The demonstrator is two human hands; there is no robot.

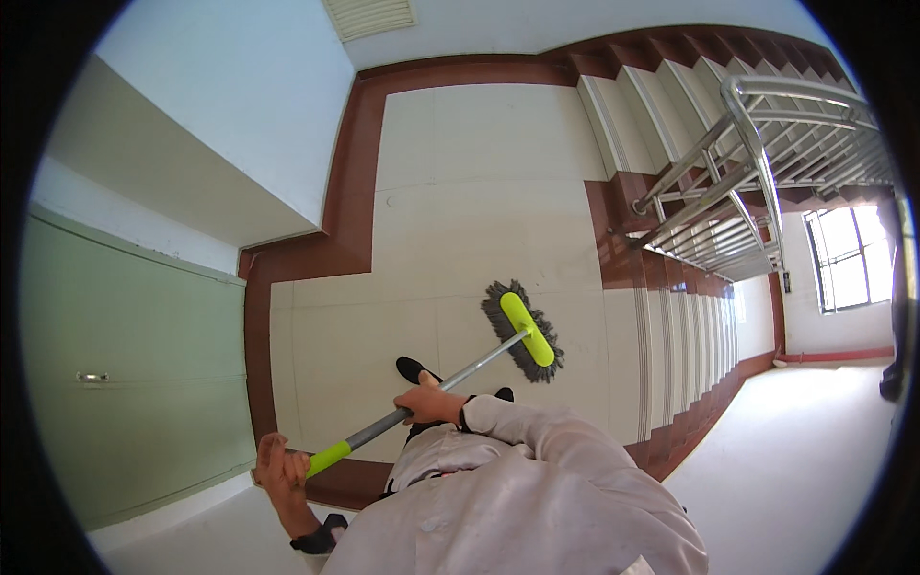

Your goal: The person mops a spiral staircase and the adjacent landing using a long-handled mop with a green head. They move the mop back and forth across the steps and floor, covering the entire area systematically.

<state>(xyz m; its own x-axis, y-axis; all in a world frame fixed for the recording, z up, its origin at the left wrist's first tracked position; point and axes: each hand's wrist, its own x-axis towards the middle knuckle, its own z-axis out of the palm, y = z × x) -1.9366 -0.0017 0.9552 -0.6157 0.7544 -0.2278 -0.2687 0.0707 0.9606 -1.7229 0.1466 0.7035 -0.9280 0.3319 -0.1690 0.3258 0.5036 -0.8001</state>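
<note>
A dust mop with a lime-green head plate point(527, 329) and a fringe of grey strands lies flat on the pale tiled floor point(489, 223). Its metal pole slants down and left towards my body. My right hand point(430, 404) grips the pole midway, close to my waist. The lime-green end grip point(328, 459) is in my left hand point(282, 463), whose fingers curl round its top end. Both sleeves are light beige with dark cuffs. Part of a black shoe point(410, 369) shows beyond my right hand, left of the mop head.
Stairs point(632, 118) rise at the upper right, and others point(683, 345) lead down at the right. A stainless steel railing point(751, 144) stands between them. A pale green door point(136, 359) is on the left. Dark red border tiles point(352, 165) edge the landing along the walls.
</note>
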